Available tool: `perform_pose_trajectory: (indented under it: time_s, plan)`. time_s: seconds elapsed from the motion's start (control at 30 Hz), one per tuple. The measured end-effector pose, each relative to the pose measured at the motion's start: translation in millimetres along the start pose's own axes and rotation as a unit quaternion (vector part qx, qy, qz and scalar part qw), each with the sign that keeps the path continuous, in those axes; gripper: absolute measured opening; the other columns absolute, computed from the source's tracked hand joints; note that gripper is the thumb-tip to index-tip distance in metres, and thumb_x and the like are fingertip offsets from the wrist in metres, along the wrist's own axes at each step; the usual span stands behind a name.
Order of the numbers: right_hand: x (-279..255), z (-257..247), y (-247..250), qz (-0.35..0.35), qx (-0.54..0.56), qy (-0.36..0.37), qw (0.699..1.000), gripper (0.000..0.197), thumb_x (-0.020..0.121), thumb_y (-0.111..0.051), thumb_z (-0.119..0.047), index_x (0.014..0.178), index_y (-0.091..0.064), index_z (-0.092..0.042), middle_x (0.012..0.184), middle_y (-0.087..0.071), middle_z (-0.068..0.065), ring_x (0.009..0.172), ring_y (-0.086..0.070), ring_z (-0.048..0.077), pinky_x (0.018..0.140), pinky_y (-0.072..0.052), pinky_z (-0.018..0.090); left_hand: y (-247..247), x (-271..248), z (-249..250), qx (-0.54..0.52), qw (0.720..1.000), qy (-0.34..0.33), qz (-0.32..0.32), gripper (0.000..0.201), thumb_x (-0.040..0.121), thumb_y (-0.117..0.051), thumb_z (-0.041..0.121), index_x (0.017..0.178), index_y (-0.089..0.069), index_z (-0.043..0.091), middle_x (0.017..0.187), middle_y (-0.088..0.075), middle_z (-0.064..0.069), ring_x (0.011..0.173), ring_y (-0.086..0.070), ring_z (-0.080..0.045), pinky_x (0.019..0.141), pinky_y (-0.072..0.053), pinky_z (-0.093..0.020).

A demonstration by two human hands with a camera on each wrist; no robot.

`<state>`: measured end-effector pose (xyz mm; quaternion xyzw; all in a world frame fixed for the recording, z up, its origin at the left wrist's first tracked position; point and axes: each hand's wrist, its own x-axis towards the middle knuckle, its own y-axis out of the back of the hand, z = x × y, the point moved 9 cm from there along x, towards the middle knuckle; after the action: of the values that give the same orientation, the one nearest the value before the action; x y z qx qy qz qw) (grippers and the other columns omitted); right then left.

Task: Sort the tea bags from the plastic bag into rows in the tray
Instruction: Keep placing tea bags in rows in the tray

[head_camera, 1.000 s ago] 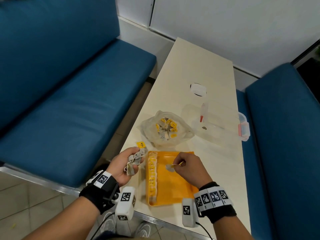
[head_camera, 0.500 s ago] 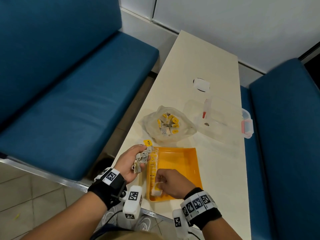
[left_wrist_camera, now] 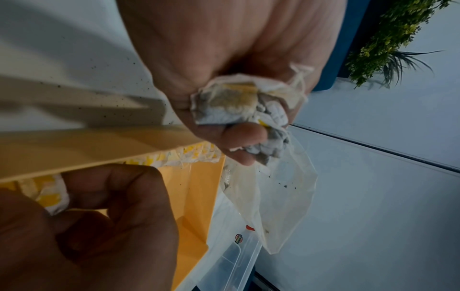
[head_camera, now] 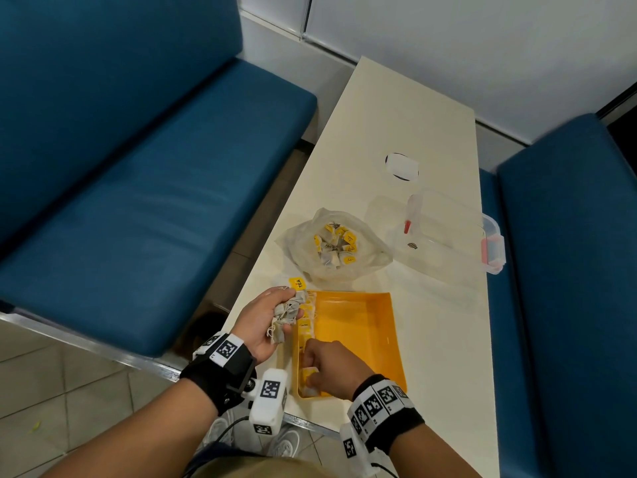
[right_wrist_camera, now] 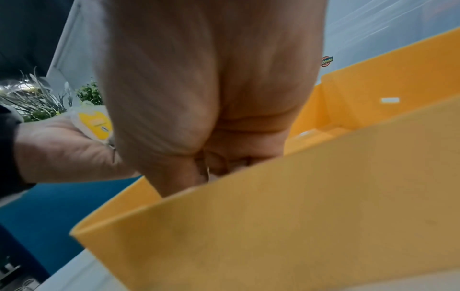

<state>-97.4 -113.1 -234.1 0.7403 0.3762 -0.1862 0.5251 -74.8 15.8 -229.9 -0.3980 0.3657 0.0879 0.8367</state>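
The left hand [head_camera: 263,322] hangs just off the left edge of the yellow tray [head_camera: 362,326], its fingers [left_wrist_camera: 245,137] curled tight round a bunch of tea bags [head_camera: 287,313]; the left wrist view shows the crumpled paper bags wadded in the palm, and 1 yellow tag [head_camera: 298,283] marked TEA sticks up from the far end of the bunch. The right hand [head_camera: 331,365] is down inside the tray at its near left corner, fingers bent and pinching a single tea bag [head_camera: 308,376] whose yellow tag shows between thumb and forefinger; the bag is low against the tray's left wall, though whether it touches the floor of the tray cannot be told. A row of tea bags [head_camera: 306,319] already stands along that left wall, running from the far corner toward the right hand, while the rest of the tray floor is bare yellow. Beyond the tray, on the pale worktop [head_camera: 406,108], the clear plastic bag [head_camera: 332,244] lies open with more tea bags heaped inside. To its right sits a clear lidded container [head_camera: 444,232] with a pink latch, and farther back a small white object [head_camera: 401,166] ringed in dark. Blue benches [head_camera: 138,201] flank the worktop on both sides.
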Motion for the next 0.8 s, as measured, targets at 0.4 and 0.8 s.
perform_pose_trajectory:
  time_s: [0.4, 0.8]
  plan:
    - [-2, 1, 0, 0.012, -0.03, -0.005, 0.999, 0.038, 0.068, -0.085, -0.024, 0.071, -0.047, -0.02, 0.085, -0.057, 0.006, 0.076, -0.051, 0.021, 0.06, -0.042, 0.035, 5, 3, -8, 0.001, 1.0, 0.006, 0.003, 0.006, 0.096, -0.065, 0.013, 0.097, -0.059, 0.011, 0.077, -0.066, -0.011, 0.064, -0.067, -0.021, 0.031, -0.04, -0.019]
    - [-6, 3, -6, -0.011, -0.022, -0.008, 1.0, 0.039, 0.068, -0.087, -0.032, 0.075, -0.05, -0.022, 0.083, -0.057, -0.001, 0.075, -0.052, 0.018, 0.058, -0.04, 0.031, 7, -1, -14, 0.033, 0.999, 0.001, 0.005, 0.004, 0.096, -0.064, 0.01, 0.097, -0.06, 0.01, 0.072, -0.068, -0.011, 0.061, -0.068, -0.022, 0.033, -0.04, -0.02]
